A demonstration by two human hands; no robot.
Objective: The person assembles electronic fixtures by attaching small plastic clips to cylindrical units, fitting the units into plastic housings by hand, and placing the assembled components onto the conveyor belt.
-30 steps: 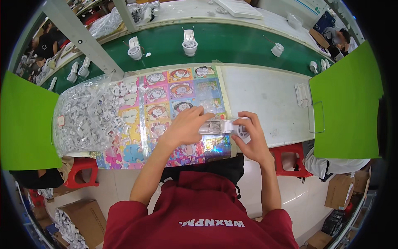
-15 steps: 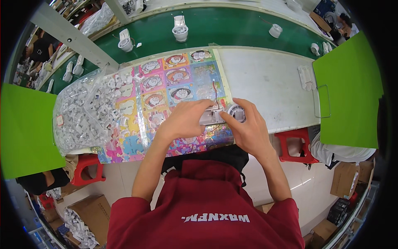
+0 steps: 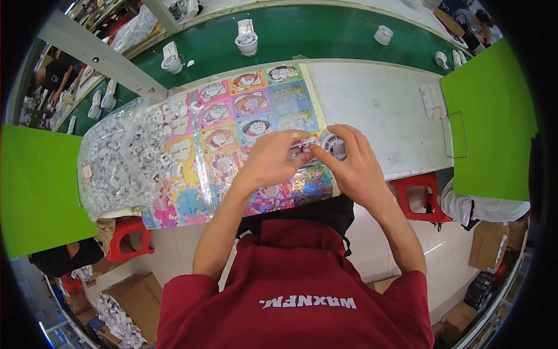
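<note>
Over the front right part of a colourful printed sheet (image 3: 253,129), both my hands are closed on one small white toy toilet (image 3: 333,145). Its round bowl end lies by my right hand (image 3: 359,168), whose thumb and fingers grip it from the right. My left hand (image 3: 272,160) pinches the narrower end, with thumb and fingertips close to my right thumb. The fingers cover much of the toy's middle, and finer details there are too small to make out.
A clear bag (image 3: 113,166) of small white parts spills onto the sheet at left. Beyond the table, several white toy toilets (image 3: 247,43) stand on a green belt (image 3: 302,35). Green panels (image 3: 491,128) flank both sides. A white plastic part (image 3: 433,102) lies far right.
My hands have shifted slightly right, and the toy is tilted differently between them. The thin wire that stood up from it no longer shows upright. The whole view has moved a little.
</note>
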